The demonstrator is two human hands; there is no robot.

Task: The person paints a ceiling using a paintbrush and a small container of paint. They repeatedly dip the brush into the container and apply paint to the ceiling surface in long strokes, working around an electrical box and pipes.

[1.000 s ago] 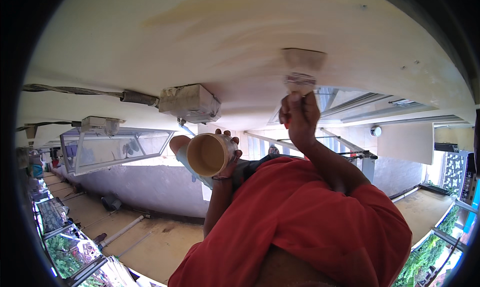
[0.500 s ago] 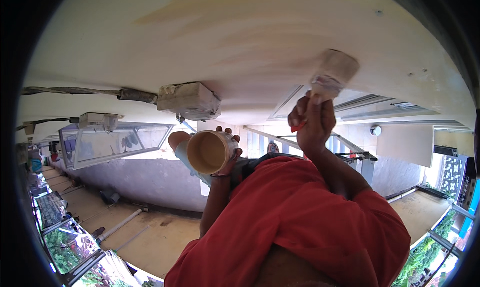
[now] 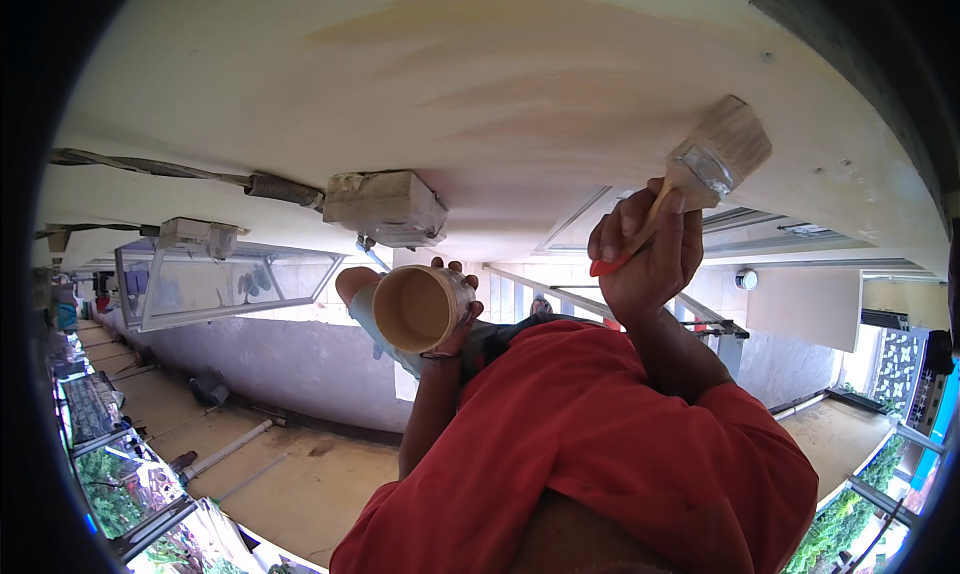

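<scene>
The right hand [image 3: 665, 254] is gripping a brush [image 3: 715, 161] by its handle [image 3: 610, 266]; the bristles [image 3: 740, 134] are pointing toward the right edge of the wall [image 3: 250, 84], though I cannot tell if they are touching. The left hand [image 3: 458, 334] is holding a tub [image 3: 413, 309]. A cable [image 3: 150, 166] is running from the wall's left edge to a box [image 3: 380, 209].

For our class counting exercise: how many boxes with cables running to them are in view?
2. In the picture, the larger box is just above the tub in the left hand; the smaller box is farther left. Others may be hidden.
</scene>
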